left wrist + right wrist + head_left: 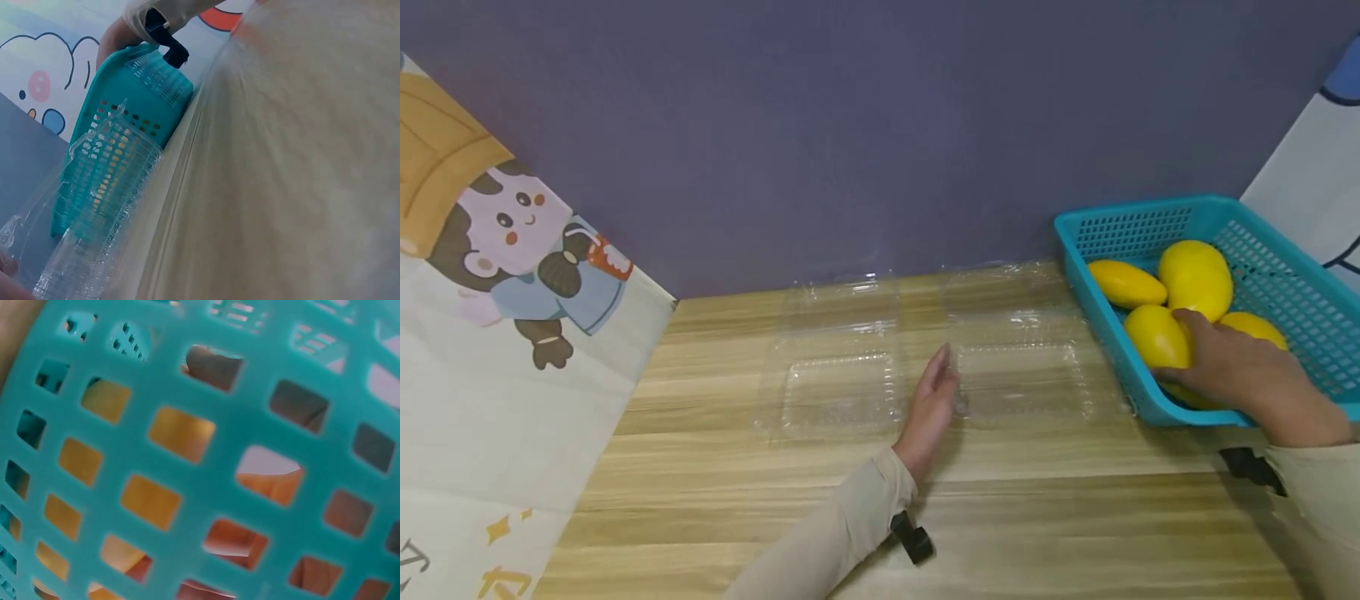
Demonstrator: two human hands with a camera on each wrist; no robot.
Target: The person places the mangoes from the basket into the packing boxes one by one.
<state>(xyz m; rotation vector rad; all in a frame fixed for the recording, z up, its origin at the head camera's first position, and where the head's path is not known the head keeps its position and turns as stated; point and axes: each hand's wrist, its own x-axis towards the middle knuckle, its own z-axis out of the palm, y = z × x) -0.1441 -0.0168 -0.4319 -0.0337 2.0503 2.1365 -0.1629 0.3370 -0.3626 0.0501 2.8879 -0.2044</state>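
Note:
My right hand (1247,367) reaches into a turquoise basket (1157,417) and curls its thumb and fingers round a yellow mango (1153,335). Other mangoes lie close about it, among them a large one (1195,275) and a slimmer one (1126,284). Through the basket's holes (165,434) the right wrist view gives only patches of fingers and yellow skin. My left hand (928,412) is on edge, fingers extended, at the left side of a clear plastic clamshell box (1022,379) with its lid raised behind.
A second clear clamshell box (838,392), lid also up, stands to the left on the wood-grain table (715,500). A dark blue-grey wall (850,150) rises behind. Cartoon-printed sheets (550,275) flank the table, and the basket stands at the right beside the nearer box.

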